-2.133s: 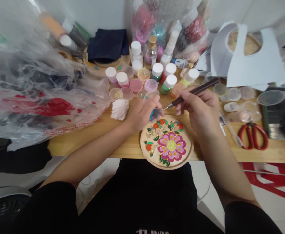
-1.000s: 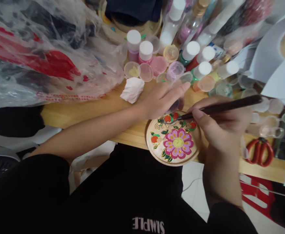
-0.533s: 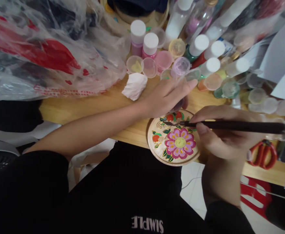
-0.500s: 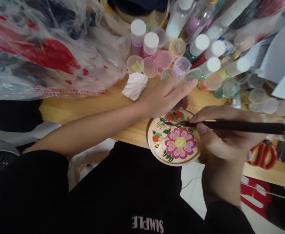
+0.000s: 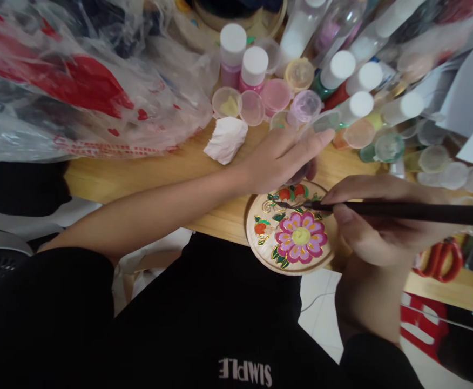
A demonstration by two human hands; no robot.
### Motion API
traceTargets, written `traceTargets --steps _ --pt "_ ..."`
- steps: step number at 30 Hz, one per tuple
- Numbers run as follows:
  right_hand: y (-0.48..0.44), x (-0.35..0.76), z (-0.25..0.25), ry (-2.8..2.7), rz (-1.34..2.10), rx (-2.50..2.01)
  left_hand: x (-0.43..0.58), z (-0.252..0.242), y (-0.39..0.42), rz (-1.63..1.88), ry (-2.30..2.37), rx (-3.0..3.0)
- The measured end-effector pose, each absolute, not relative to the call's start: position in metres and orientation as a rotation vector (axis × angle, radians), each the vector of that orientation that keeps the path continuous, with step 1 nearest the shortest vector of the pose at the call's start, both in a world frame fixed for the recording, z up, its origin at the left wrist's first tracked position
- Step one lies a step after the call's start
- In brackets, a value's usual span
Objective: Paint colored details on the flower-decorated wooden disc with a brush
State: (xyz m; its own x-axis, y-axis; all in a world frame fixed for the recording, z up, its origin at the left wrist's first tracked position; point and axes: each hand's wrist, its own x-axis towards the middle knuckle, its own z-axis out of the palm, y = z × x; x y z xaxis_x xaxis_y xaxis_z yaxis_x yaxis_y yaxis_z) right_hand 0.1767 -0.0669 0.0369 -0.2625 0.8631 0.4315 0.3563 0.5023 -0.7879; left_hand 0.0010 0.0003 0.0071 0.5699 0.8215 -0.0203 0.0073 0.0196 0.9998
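Note:
My right hand grips a slim, dark-handled paintbrush in a pen-like hold. The brush's thin tip is over the upper part of a round wooden plaque, touching or just above it. Gold outlines on the plaque frame a pink and purple flower with a yellow centre, orange fruits and green leaves. Just beyond the plaque's top edge, my left hand is curled, back upward, with one finger stretched along the right. Under it a small dark rounded thing shows partly; the fingers mostly hide it.
Several small paint cups and white-capped bottles crowd the back of the wooden table. A crumpled white tissue lies left of them. A large plastic bag fills the far left. Red-handled scissors rest at right.
The view has shifted slightly. My right hand and the brush have edged a little to the right, the tip staying over the plaque's upper part. My left hand keeps its pose.

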Motion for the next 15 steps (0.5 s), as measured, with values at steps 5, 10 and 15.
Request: traceTargets --steps 5,10,15 --pt "-0.0666 0.18 0.0346 -1.89 0.688 -0.965 -0.0001 0.0055 -0.0002 0.758 0.745 1.421" --pt "-0.0665 0.1808 0.0341 -1.865 0.681 -0.941 0.0 0.0057 0.0009 0.729 0.766 1.43" --pt "-0.0658 0.1796 0.0337 -1.851 0.672 -0.913 -0.0002 0.0074 0.0011 0.739 0.768 1.408"
